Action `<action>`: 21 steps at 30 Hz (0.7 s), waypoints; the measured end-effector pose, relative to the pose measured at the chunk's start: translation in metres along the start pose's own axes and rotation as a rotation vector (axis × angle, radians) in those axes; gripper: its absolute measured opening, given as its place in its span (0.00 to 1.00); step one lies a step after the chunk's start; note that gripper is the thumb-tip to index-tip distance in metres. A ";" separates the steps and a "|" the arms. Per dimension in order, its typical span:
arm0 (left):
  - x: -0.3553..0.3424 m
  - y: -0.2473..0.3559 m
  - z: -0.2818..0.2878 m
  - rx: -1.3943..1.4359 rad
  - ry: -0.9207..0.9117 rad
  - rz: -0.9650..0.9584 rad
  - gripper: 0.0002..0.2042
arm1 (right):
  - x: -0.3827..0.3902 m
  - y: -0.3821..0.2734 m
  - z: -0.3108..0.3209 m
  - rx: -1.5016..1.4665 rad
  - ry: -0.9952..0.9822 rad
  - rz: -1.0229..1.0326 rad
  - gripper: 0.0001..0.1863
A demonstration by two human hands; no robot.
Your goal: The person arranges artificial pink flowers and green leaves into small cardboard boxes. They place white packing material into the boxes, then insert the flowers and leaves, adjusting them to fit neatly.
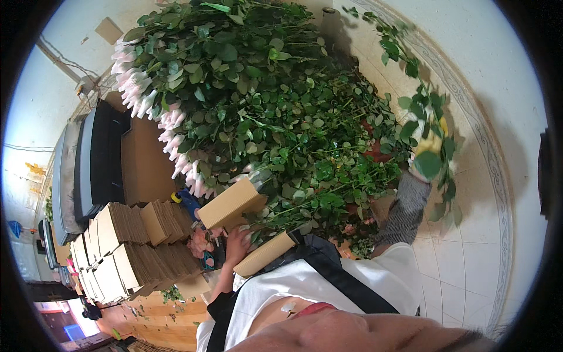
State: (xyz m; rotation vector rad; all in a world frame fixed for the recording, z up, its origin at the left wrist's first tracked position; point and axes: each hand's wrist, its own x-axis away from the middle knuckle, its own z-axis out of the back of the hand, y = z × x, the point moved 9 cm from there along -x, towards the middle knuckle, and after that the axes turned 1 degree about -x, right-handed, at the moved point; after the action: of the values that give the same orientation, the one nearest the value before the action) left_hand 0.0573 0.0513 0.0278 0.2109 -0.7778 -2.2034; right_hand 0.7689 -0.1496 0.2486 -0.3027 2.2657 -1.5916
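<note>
My left hand (237, 245) is low centre, fingers curled beside pink rose heads (202, 243) and leafy stems, between two cardboard pieces (229, 202); what it grips is unclear. My right hand (428, 149), in a yellow glove below a grey knit sleeve, is raised at the right, shut on long leafy rose stems (416, 111), partly hidden by leaves. A large pile of roses (246, 94) fills the upper middle, its blooms in pale pink-white net sleeves (135, 88) pointing left. A blue tape dispenser (189, 202) lies left of the near cardboard.
Stacks of flat cardboard (129, 258) stand at the left, in front of dark padded seating or boxes (99, 158). A tiled wall or surface (475, 258) curves along the right. Wooden flooring (141, 320) with scattered leaves shows lower left, and cables (58, 56) run along the left wall.
</note>
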 end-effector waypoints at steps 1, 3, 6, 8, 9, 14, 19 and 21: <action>0.000 0.000 -0.002 0.004 -0.011 0.004 0.21 | -0.021 0.005 0.011 0.000 0.047 0.002 0.27; -0.002 0.012 0.005 -0.026 -0.001 0.004 0.20 | -0.065 0.031 0.029 -0.004 0.145 -0.031 0.27; 0.003 -0.006 -0.007 -0.001 0.051 -0.033 0.21 | -0.092 0.106 -0.004 0.004 0.194 -0.167 0.26; 0.001 -0.012 -0.006 0.054 0.074 -0.040 0.21 | -0.077 0.134 -0.095 -0.146 -0.025 -0.189 0.26; 0.003 -0.011 -0.005 0.038 0.056 -0.025 0.21 | -0.055 0.137 -0.157 -0.240 -0.187 -0.198 0.26; 0.004 0.010 0.008 -0.029 0.024 -0.019 0.19 | 0.059 0.024 -0.465 -0.205 -0.796 0.106 0.27; -0.001 0.016 0.012 -0.002 0.054 -0.035 0.19 | 0.063 -0.014 -0.632 0.834 -0.511 1.275 0.18; -0.014 0.021 0.010 -0.037 0.033 -0.070 0.19 | 0.021 0.055 -0.656 1.148 -0.621 1.000 0.17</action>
State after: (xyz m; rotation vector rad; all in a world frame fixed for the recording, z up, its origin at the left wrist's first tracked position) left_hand 0.0761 0.0550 0.0465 0.2595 -0.7207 -2.2729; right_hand 0.4859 0.4277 0.3937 0.4978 0.5822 -1.5547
